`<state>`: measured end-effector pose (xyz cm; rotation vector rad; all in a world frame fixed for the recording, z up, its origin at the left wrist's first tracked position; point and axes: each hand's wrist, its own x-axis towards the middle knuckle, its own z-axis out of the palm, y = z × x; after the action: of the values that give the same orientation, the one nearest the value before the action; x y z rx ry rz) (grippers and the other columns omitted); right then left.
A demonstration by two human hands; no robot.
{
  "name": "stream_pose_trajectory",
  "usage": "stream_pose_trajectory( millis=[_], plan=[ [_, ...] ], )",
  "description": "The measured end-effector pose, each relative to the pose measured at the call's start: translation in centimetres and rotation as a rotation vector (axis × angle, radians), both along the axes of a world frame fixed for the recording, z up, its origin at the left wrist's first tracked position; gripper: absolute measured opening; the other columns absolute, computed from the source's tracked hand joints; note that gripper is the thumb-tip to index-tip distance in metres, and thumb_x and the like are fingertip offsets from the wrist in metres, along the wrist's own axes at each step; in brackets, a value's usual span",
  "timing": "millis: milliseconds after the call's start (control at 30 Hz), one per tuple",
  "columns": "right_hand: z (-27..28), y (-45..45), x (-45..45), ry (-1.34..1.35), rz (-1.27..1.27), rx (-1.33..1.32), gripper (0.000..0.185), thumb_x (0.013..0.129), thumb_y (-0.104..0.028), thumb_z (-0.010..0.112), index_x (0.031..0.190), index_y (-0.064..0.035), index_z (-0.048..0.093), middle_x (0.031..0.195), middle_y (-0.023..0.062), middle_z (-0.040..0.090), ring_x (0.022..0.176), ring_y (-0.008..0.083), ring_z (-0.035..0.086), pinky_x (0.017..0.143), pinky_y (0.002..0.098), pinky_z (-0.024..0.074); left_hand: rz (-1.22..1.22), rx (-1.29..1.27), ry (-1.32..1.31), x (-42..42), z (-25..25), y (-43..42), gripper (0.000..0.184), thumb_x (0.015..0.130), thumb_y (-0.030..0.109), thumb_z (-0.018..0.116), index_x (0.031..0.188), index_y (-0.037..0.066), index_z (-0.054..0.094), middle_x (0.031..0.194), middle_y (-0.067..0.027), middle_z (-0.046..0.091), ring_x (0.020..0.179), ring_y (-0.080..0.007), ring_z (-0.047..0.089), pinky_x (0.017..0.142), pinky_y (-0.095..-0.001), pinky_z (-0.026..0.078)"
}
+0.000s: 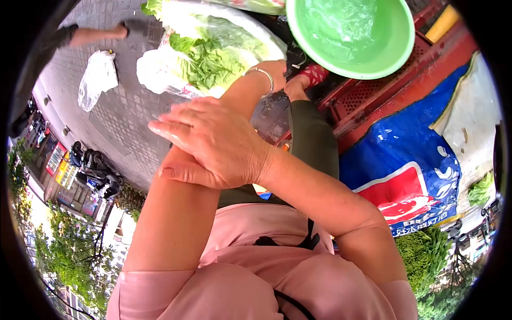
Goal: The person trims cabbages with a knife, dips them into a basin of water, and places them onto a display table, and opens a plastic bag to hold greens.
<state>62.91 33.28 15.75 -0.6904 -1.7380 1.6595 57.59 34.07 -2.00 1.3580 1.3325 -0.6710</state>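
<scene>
My left arm reaches forward past my knees, and my left hand (274,73), with a silver bracelet (270,80) at its wrist, hangs low beside a bag of lettuce. Its fingers are mostly hidden. Across my left forearm lies my right hand (216,143), palm down and wet-looking, fingers stretched out to the left and thumb apart; it holds no object. Pale green lettuce leaves (210,66) fill the clear plastic bag (253,26) in front of me. To its right stands a light green basin (314,66) with water (341,21) in it.
A red plastic crate (354,101) is under and beside the basin. At right lies a blue printed sheet (394,141), with leafy greens (426,256) below it. A white plastic bag (98,77) rests on the paving, and a passing person's leg (98,36) shows at upper left.
</scene>
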Motion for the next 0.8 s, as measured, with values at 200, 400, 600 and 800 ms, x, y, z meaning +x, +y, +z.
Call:
stream_pose_trajectory(
  millis=[200,400,600,800],
  plan=[
    [-2.5,0.7,-5.6,0.890,-0.052,-1.250,0.088,0.093,-0.067,0.009,0.130,-0.0002,0.053,0.132,0.0163,0.054,0.129,0.0211,0.041,0.111,0.0364,0.0193,0.136,-0.018,0.149,-9.0,-4.2,-1.9,0.048,0.088,0.034,0.053,0.126,0.005,0.050,0.118,-0.0180,0.061,0.113,-0.0317,0.056,0.097,-0.0391,0.043],
    [-2.7,-0.8,-10.7,1.012,-0.092,-1.606,0.105,0.081,-0.083,0.015,0.138,0.0017,0.041,0.138,0.0213,0.046,0.131,0.0250,0.039,0.109,0.0367,0.0246,0.093,-0.046,0.173,-16.5,-3.3,-9.5,0.037,0.087,0.030,0.055,0.116,0.006,0.054,0.109,-0.0183,0.063,0.102,-0.0318,0.060,0.088,-0.0403,0.046],
    [-4.7,-2.6,-12.4,1.117,-0.229,-1.733,0.100,0.080,-0.082,0.027,0.144,-0.0049,0.034,0.143,0.0246,0.038,0.131,0.0400,0.038,0.106,0.0456,0.0313,0.259,0.152,0.076,-21.4,-1.4,-12.4,0.027,0.086,0.025,0.057,0.105,0.006,0.058,0.099,-0.0186,0.065,0.091,-0.0320,0.064,0.080,-0.0414,0.049],
    [-8.9,-4.0,-10.6,1.064,-0.356,-1.617,0.091,0.083,-0.077,0.028,0.150,-0.0157,0.021,0.153,0.0223,0.015,0.139,0.0447,0.016,0.110,0.0601,0.0173,1.161,0.644,-0.173,-21.0,8.5,-10.6,0.011,0.084,0.005,0.065,0.095,0.004,0.063,0.081,-0.0110,0.064,0.071,-0.0200,0.064,0.064,-0.0301,0.051]
  ],
)
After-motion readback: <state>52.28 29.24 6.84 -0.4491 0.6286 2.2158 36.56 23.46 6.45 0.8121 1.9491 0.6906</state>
